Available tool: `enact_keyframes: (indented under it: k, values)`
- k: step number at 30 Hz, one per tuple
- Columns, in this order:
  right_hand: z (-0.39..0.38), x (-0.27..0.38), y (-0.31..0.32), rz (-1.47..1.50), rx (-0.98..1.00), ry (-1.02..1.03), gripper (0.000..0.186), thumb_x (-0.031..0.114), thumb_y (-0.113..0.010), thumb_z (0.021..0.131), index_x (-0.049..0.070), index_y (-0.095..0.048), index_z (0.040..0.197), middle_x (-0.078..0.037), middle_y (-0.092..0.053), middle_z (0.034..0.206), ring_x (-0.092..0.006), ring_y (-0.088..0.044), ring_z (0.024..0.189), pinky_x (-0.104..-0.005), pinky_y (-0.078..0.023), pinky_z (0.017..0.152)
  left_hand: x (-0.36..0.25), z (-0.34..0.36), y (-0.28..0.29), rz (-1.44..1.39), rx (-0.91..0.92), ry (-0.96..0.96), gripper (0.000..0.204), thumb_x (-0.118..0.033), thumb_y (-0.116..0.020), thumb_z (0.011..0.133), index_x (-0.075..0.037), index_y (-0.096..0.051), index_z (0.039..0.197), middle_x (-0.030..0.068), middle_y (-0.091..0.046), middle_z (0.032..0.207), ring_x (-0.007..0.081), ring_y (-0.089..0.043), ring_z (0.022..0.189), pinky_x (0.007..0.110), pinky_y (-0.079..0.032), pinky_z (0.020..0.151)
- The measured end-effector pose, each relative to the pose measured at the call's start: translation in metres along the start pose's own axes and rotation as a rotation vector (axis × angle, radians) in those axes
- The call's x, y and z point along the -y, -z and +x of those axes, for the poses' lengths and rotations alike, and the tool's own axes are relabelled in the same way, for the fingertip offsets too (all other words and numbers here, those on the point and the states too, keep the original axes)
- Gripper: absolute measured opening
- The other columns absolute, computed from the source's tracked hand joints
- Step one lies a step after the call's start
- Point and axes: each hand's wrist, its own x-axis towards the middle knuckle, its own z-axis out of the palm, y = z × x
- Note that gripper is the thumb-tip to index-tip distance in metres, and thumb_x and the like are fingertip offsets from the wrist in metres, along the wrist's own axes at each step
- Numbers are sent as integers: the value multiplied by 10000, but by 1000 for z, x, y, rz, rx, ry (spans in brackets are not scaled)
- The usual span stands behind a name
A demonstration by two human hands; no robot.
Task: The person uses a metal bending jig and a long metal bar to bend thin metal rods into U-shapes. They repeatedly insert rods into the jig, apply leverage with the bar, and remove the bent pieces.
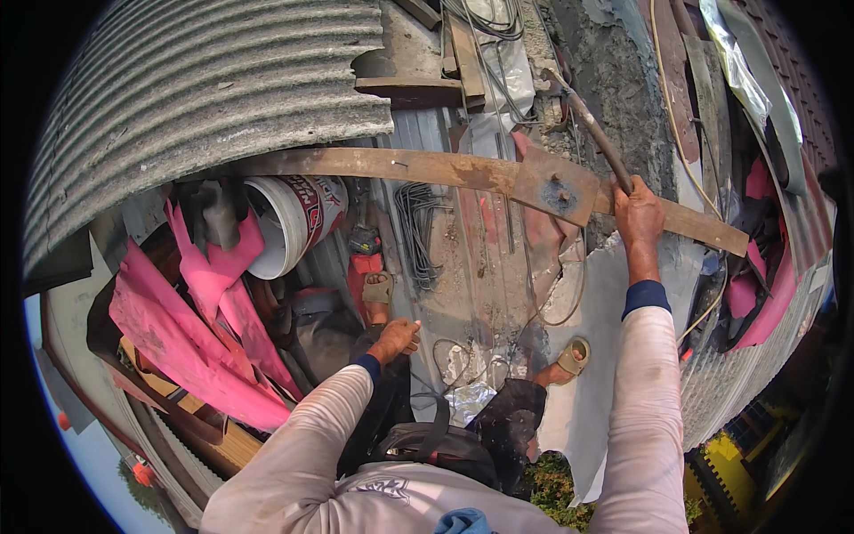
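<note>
My right hand (640, 221) is wrapped round the brown handle of a hammer (598, 135), whose head end points away from me over rubble. Below that hand runs a long wooden plank (356, 164), lying across in front of me. A short square board (556, 184) sits on the plank, with a dark stained patch and metal bits at its middle. One nail (400, 164) sticks out of the plank further left. Held low above my left knee, my left hand (397, 341) is closed; a pale tip shows at its fingers, too small to name.
Corrugated roof sheet (222, 80) spreads at upper left. Beneath its edge are a white bucket (283, 227), pink sheeting (187, 329) and a tape measure (364, 240). A wire coil (416, 233) lies on the metal roofing. Loose cable (578, 285) loops near my right foot.
</note>
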Motion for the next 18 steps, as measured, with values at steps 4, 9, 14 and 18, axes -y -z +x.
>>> enact_keyframes:
  k: [4,9,14,18]
  values:
    - [1,-3,-1,112,49,-9,417,516,-696,1055,102,-746,1049,-192,-757,858,-455,-736,839,-544,-543,751,17,-18,-32,171,-51,-149,463,-468,-653,1106,-11,-666,1179,136,-786,1025,228,-777,812,378,-630,707]
    - [7,-12,-10,134,32,15,475,536,-681,1079,65,-740,1067,-203,-744,865,-386,-702,783,-495,-536,743,-36,-28,-3,96,-138,-378,456,-459,-653,1105,-4,-686,1106,116,-784,965,222,-765,793,387,-603,721]
    - [9,-23,-17,202,19,29,465,494,-666,1100,34,-739,1107,-202,-745,863,-357,-691,770,-467,-534,748,-81,-27,58,54,-320,-558,437,-447,-661,1102,-12,-702,1106,111,-784,970,212,-764,824,395,-600,748]
    - [15,-24,-15,134,61,-9,437,451,-687,1100,18,-740,1122,-148,-732,844,-266,-648,753,-430,-531,747,-78,-15,92,80,-481,-542,422,-429,-664,1092,-11,-722,1073,127,-786,957,229,-761,816,416,-586,757]
